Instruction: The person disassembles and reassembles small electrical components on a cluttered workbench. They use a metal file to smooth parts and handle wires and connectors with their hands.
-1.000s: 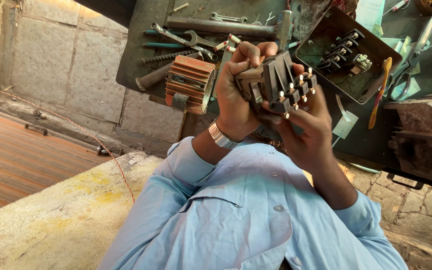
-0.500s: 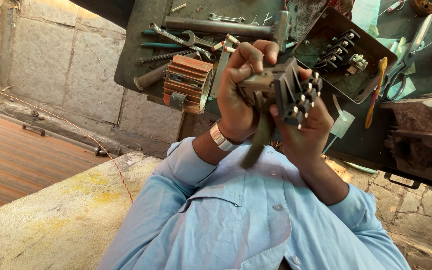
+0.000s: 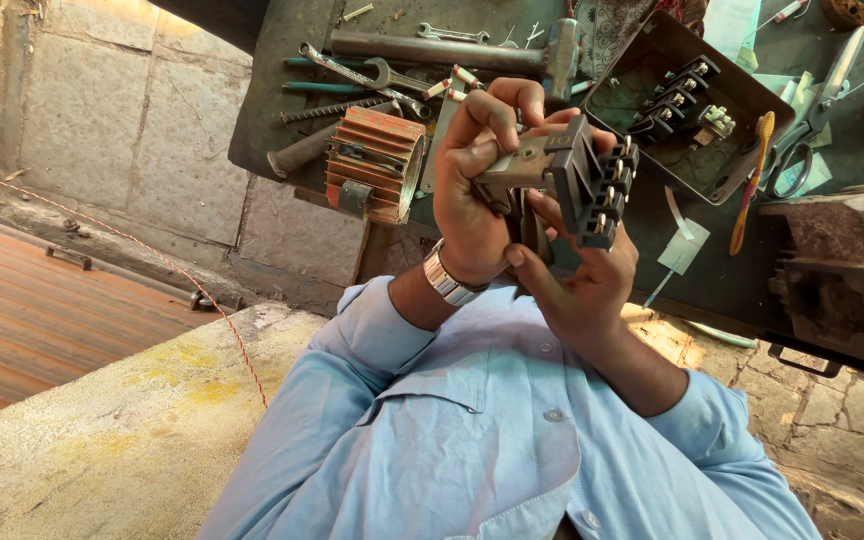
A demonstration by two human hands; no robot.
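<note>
Gripping one black terminal block (image 3: 592, 185), two hands, left hand (image 3: 477, 200), right hand (image 3: 577, 275), fingers closed round it.

Bright daylight, soft shadows, sharp focus, slight edge distortion

Stone-block wall (image 3: 102, 110), sunlit concrete floor (image 3: 102, 450), dark workbench (image 3: 282, 90).

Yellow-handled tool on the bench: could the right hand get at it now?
Probably not at once: the right hand and left hand both grip the black terminal block. The yellow-handled tool itself lies uncovered beside the open metal box.
</note>
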